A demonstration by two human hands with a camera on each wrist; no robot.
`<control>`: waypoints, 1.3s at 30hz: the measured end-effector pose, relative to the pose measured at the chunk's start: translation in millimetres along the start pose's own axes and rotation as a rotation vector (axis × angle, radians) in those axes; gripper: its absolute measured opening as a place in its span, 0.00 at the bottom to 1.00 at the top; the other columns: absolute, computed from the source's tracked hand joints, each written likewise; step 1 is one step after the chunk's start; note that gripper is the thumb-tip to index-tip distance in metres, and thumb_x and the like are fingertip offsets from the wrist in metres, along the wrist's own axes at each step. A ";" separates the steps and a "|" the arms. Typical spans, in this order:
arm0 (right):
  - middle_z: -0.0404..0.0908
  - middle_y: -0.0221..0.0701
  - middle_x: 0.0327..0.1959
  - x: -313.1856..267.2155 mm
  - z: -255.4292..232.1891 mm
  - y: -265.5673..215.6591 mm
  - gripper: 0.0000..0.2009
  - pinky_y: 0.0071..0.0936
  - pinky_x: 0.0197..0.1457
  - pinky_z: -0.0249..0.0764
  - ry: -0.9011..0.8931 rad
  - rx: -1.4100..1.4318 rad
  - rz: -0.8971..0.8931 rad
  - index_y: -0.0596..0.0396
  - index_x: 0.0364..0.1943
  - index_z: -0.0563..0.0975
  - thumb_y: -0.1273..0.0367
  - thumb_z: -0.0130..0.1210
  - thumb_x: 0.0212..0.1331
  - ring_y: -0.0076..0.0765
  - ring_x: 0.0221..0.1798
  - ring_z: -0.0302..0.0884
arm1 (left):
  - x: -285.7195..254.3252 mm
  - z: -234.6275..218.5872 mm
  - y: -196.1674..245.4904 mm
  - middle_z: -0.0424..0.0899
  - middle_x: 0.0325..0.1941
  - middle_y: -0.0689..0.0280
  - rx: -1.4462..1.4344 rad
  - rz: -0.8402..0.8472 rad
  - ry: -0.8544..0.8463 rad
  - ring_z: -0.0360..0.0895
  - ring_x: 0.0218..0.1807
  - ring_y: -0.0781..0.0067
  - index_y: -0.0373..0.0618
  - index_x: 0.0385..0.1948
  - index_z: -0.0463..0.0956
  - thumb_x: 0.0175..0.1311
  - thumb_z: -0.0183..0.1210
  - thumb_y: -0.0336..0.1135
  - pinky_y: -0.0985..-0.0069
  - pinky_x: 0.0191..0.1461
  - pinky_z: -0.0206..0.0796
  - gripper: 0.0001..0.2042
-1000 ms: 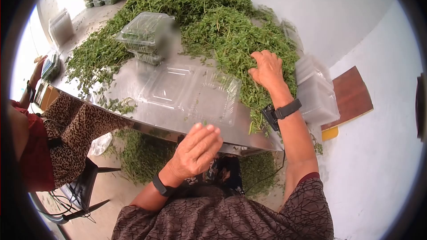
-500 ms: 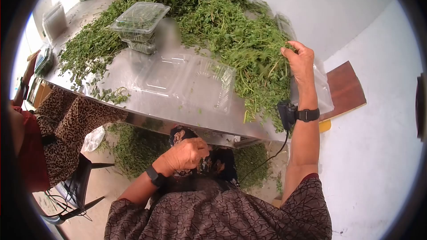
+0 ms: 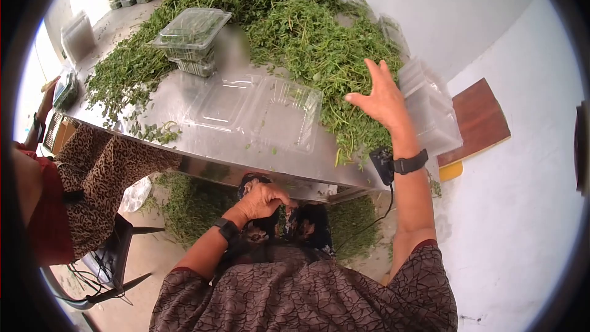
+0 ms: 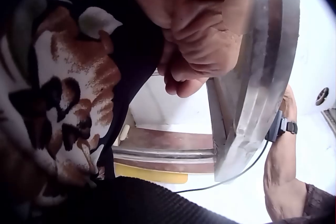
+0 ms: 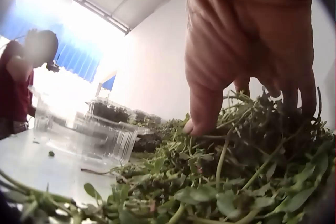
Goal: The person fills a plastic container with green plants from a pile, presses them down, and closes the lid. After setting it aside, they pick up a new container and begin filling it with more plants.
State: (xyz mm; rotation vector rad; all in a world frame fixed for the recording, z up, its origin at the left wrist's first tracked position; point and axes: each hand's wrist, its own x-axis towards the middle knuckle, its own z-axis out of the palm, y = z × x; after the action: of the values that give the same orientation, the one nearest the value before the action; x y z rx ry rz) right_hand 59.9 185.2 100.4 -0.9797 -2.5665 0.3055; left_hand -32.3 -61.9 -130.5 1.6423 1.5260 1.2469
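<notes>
- Right hand (image 3: pixel 382 101): thumb and fingers spread wide, reaching down to the loose greens (image 3: pixel 301 34) heaped on the table (image 3: pixel 324 165). The fingertips touch leaves and stems; I cannot tell whether any are caught, as some tips are hidden.
- Left hand (image 3: pixel 263 201): idle over my lap, fingers loosely curled, nothing visible in it.
- Clear clamshell container (image 3: pixel 286 117): unfolded flat beside the greens, no load in it, stray leaf bits nearby. It looks light; a clump dropped off-centre could make it skid or fold.
- Risk: tangled stems. A pull from the heap could drag extra strands over the table edge to the floor.
- Risk: stacked empty containers (image 3: pixel 433 117), just beside my right forearm. A wide elbow swing could topple them.
- Risk: wrist-camera cable (image 3: pixel 388 209), hanging near the table corner. A long reach could snag it.
</notes>
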 end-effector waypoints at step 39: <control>0.82 0.42 0.23 -37.1 1.8 32.4 0.12 0.35 0.31 0.73 0.301 0.278 0.090 0.50 0.36 0.84 0.74 0.61 0.44 0.43 0.24 0.78 | 2.3 3.7 5.5 0.84 0.37 0.61 0.190 -0.023 -0.074 0.82 0.42 0.64 0.42 0.31 0.81 0.51 0.54 0.18 0.71 0.49 0.73 0.10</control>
State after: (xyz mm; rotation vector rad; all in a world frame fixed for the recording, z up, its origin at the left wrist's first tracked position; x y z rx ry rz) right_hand 103.9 183.8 78.2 -0.9572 -2.1457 0.4852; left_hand -26.8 -60.0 -126.6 1.7639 1.6553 1.0441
